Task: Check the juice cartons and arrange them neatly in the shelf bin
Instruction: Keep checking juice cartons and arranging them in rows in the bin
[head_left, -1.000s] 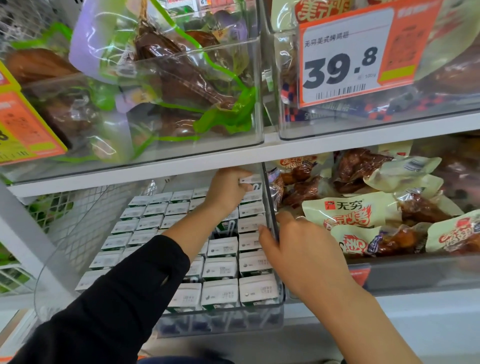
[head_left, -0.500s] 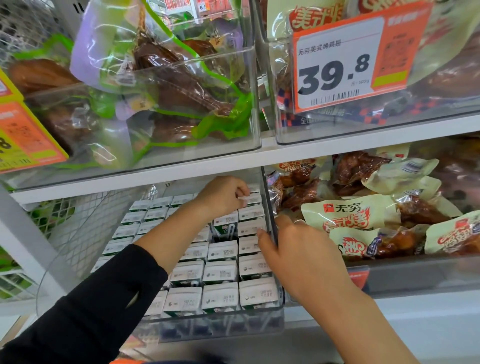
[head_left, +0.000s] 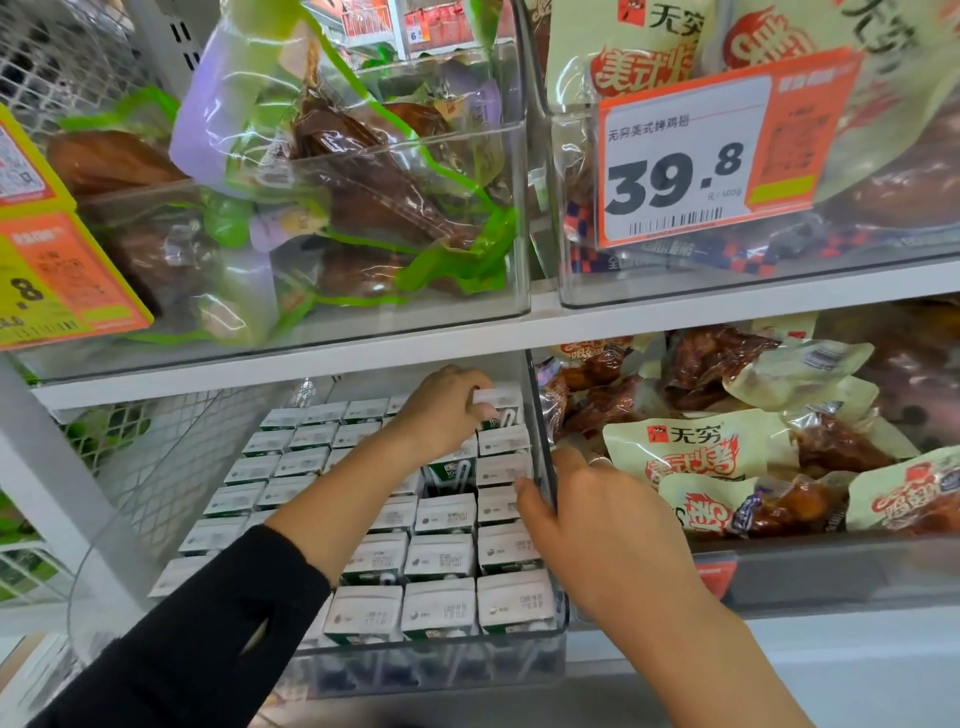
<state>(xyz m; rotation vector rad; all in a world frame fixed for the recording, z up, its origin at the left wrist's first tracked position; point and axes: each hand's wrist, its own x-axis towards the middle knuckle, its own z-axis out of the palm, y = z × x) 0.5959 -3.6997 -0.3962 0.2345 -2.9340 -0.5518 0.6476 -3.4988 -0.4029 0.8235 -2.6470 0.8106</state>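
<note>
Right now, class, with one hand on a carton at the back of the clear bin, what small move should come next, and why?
Probably lower the small white-topped carton that the left hand grips into the dark gap just in front of it. The other cartons stand in even rows, and that gap breaks the third column. The right hand grips the clear plastic bin's side wall, steadying it.

Clear glossy plastic bin (head_left: 540, 660), matt paper cartons (head_left: 441, 558), shiny film pouches (head_left: 696, 447).
</note>
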